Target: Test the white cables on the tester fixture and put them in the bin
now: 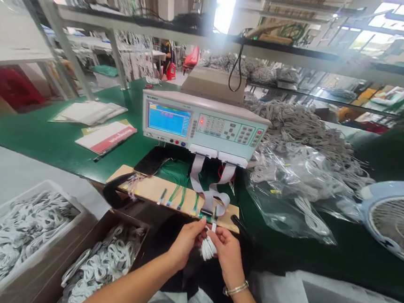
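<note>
Both hands meet at the front edge of a wooden board (149, 190). A small coiled bundle of white cable (208, 250) hangs between them. My right hand (227, 250) is closed on the bundle, with a white connector (214, 226) standing up at its fingertips. My left hand (187, 241) pinches at the upper left of the same cable; its fingertips partly cover what they hold. Just beyond the fingers sits a dark connector (206, 212) on a grey ribbon cable (197, 174). That ribbon runs up to a tester (204, 123) with a lit blue screen (168, 118).
Coiled cables fill a white bin (86, 221) and a cardboard box (145, 234) at left. Booklets (106, 136) and a phone (151, 160) lie on the green table (56, 155). Bagged cables (290, 197) and a fan (394, 215) stand right. A person (166, 59) is far back.
</note>
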Motion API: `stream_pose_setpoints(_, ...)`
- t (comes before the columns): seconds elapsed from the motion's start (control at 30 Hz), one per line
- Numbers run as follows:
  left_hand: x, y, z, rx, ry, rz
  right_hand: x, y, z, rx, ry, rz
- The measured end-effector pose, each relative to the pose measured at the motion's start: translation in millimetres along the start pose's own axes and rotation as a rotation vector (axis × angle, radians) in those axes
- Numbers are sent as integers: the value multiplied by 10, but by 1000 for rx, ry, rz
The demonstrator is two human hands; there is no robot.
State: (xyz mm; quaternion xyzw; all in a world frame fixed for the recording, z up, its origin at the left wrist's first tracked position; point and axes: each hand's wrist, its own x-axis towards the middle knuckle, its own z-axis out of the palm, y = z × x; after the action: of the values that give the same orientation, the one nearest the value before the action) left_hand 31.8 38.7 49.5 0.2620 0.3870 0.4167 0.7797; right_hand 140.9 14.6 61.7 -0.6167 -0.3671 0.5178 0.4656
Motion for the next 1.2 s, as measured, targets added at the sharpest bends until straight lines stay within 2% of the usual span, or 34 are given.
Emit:
stream_pose_setpoints(0.13, -70, -42, 64, -157, -1, -45, -57, 17, 37, -4, 108, -24)
stream_pose_setpoints(0.23, -104, -60, 97, -214, 5, -89, -115, 53, 72, 3, 125, -14)
stream_pose_setpoints(0.47, -117, -74, 110, -266, -57, -65, -190, 63, 42, -5, 73, -36)
stream_pose_setpoints(0.67, -63, -151, 69, -316, 36, -23, -94, 78, -15, 97, -28, 18)
stream_pose_setpoints(0.87, -28, -174, 39, -291, 59, -18, -91, 100, -53, 209, -81, 43)
stream_pose_setpoints(1.2, -18, -171, 44, -300, 77, -44, -68, 88, -83, 75, -85, 34)
